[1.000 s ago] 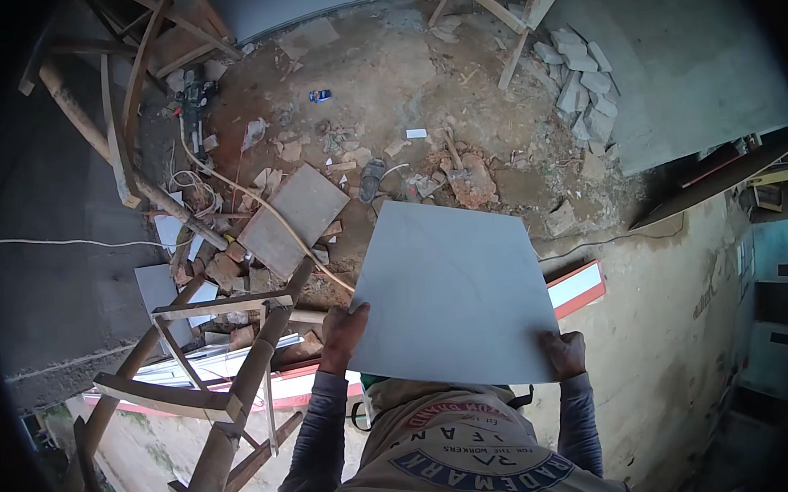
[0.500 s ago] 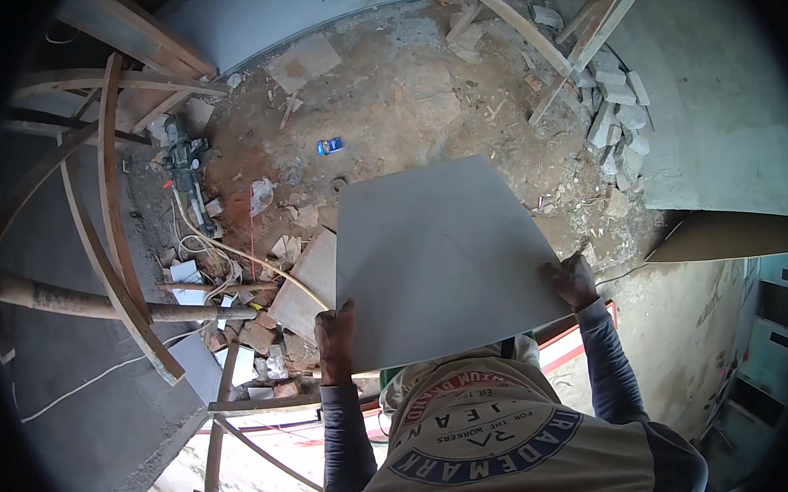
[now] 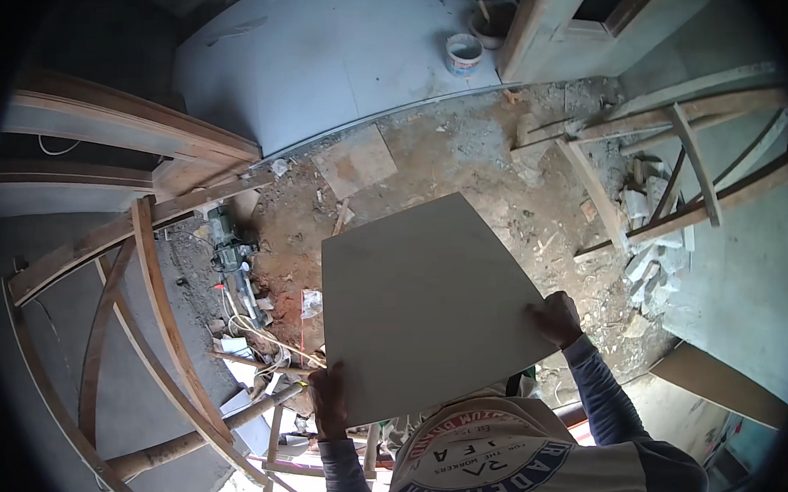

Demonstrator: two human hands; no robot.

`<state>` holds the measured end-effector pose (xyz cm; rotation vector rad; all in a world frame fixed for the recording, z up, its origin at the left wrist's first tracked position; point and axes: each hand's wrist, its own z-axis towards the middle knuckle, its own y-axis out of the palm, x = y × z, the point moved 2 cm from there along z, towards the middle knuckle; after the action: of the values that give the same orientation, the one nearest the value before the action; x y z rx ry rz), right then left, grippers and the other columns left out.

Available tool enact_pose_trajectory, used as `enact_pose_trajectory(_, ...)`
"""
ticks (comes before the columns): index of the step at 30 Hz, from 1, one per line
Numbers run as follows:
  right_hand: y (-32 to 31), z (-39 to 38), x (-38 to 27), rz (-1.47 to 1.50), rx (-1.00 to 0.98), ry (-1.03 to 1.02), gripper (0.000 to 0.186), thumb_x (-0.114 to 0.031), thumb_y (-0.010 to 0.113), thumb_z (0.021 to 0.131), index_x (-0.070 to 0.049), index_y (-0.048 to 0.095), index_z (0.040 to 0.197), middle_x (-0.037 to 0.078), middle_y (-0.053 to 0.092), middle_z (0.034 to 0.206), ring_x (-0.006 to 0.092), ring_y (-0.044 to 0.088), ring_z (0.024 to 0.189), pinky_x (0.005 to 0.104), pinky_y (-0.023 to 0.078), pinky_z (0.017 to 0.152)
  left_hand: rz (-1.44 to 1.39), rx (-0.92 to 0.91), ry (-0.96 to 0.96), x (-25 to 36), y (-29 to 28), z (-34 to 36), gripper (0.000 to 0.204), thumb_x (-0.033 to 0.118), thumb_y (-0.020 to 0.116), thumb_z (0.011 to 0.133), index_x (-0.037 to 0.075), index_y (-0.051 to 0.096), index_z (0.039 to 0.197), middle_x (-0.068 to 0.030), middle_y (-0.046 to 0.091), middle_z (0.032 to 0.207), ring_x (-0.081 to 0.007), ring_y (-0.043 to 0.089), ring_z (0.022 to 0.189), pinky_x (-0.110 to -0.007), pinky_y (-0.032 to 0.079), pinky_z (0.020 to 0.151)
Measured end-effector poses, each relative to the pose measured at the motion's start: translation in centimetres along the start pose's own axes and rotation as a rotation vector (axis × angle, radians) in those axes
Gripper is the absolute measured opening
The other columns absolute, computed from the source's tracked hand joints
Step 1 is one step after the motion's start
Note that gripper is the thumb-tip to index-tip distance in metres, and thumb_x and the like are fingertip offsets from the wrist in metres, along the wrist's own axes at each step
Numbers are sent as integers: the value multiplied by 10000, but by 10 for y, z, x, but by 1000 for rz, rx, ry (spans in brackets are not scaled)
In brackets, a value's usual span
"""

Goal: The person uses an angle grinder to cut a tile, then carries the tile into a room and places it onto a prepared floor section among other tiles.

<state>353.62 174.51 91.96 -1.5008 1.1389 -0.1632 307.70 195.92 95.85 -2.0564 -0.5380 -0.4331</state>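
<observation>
1. Evidently gripping on both sides. Left hand (image 3: 329,401) closed on the left edge of a flat, grey-beige, four-sided panel (image 3: 429,311), close to its near corner; thumb on the upper face, other fingers mostly hidden.
2. Right hand (image 3: 556,320) likewise closed on the right edge, close to the near right corner.
3. Panel held before the torso, above a rough brown dirt floor (image 3: 430,159); near edge just beside a beige printed shirt (image 3: 530,453). Material: cannot tell.
4. Left, on the dirt: long dark-green and grey power tool (image 3: 226,250). Left of it, a brown wooden frame of slats (image 3: 151,294).
5. Far: square tan slab (image 3: 357,163) flat on the dirt; beyond, a smooth whitish floor (image 3: 305,72) with a round white bucket (image 3: 464,55) at right.
6. Right: heap of pale grey broken blocks (image 3: 652,272) by a second wooden frame (image 3: 694,163); nearer, a flat brown board (image 3: 722,385).
</observation>
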Motion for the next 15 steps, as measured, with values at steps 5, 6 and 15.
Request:
enact_pose_trajectory(5,-30,141,-90,5,-123,79,550,-426,793,803,50,615,591,247,584,547,389,663,545,495,484,530,-101,89,67,56,-39,96,600,415,658,980,-75,595,640,-36,460,502,-120,391,523,-432,322,476)
enact_pose_trajectory(6,-35,174,-113,-1,-123,67,546,-424,794,805,49,614,600,240,586,553,377,663,551,488,485,533,-97,75,34,59,-43,129,599,412,656,984,-72,595,638,-29,453,500,-117,385,524,-433,317,475)
enact_pose_trajectory(15,-48,418,-300,-131,-68,87,565,-480,787,788,72,672,765,312,693,813,445,721,815,509,569,729,698,199,698,139,-115,436,161,178,693,950,54,796,934,-169,664,627,-246,638,503,-422,450,469)
